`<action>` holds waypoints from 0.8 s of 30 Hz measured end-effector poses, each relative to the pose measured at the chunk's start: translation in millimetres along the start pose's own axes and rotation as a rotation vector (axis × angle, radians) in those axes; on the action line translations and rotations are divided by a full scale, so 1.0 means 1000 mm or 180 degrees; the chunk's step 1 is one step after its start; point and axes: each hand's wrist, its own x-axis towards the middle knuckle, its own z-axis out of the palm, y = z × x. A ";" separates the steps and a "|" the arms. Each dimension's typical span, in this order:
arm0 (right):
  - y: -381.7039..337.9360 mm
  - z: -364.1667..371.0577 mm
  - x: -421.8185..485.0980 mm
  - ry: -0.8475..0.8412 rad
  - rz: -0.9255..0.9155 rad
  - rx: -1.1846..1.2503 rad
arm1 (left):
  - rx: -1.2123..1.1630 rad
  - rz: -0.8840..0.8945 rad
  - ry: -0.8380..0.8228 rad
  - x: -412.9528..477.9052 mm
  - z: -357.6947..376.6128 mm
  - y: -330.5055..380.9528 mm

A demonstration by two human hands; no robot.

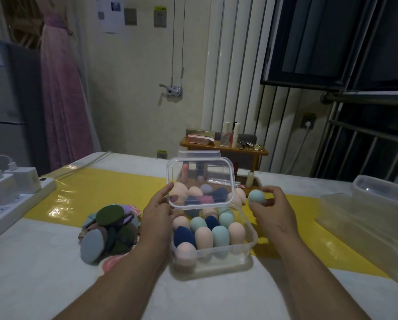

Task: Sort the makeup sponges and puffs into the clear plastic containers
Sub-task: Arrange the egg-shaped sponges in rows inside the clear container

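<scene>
Teal sponge in right hand

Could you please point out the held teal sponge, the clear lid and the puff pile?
teal sponge (pixel 256 196): head view, its rounded top.
clear lid (pixel 200 181): head view, its flat panel.
puff pile (pixel 110 214): head view, top dark green puff.

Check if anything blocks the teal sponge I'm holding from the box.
Nothing visible blocks the teal sponge. The left hand holds the lid raised over the box; its near half is uncovered, though packed with sponges.
</scene>
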 end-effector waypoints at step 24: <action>-0.058 0.018 -0.055 -0.2666 -0.0856 -0.1501 | 0.0100 0.0175 -0.0021 -0.003 0.001 0.000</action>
